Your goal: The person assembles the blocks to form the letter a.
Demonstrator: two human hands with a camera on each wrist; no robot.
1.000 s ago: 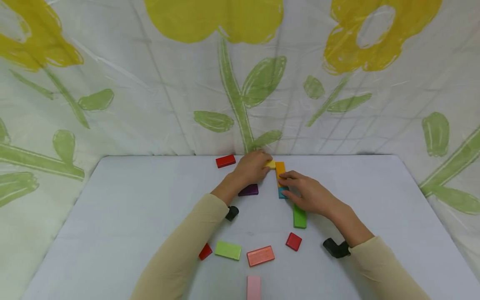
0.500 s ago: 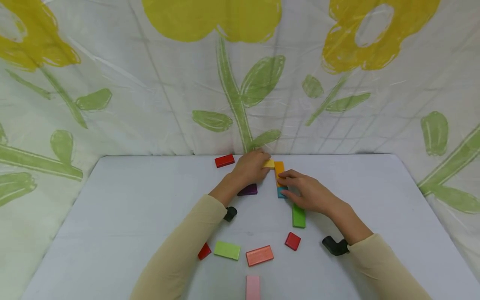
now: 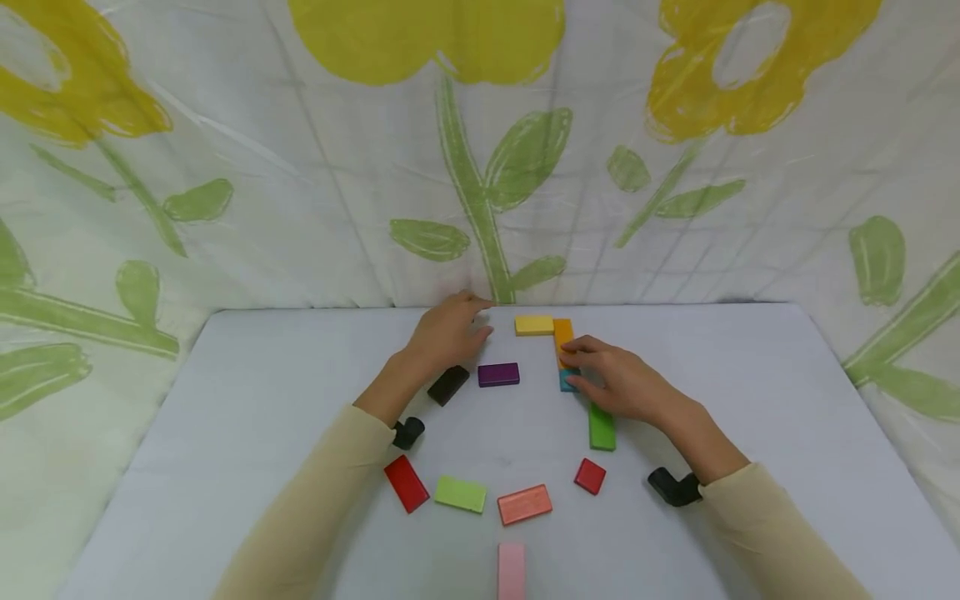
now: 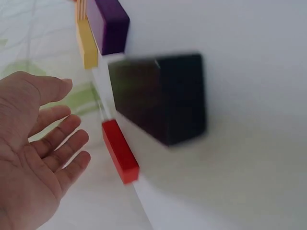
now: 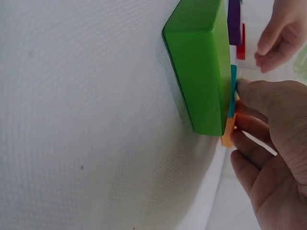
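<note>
My left hand (image 3: 446, 333) is at the table's far edge in the head view, fingers spread and holding nothing. In the left wrist view it is beside a red block (image 4: 120, 152), apart from it; the head view hides that block behind the hand. My right hand (image 3: 626, 383) rests its loosely bent fingers on an orange block (image 3: 562, 333), its thumb at a blue block (image 3: 567, 384) that meets the orange one's near end. A yellow block (image 3: 533, 326) lies crosswise by the orange block's far end. A green block (image 3: 602, 427) lies just below the right hand.
A purple block (image 3: 498, 375) and a black block (image 3: 448, 386) lie near the left hand. Closer in are a red block (image 3: 407, 484), a light green block (image 3: 461, 494), a coral block (image 3: 524, 505), a small red block (image 3: 590, 476) and a pink block (image 3: 512, 571).
My left hand has let go of the yellow block and moved left toward the far red block, uncovering the black block. The right hand stays in place.
</note>
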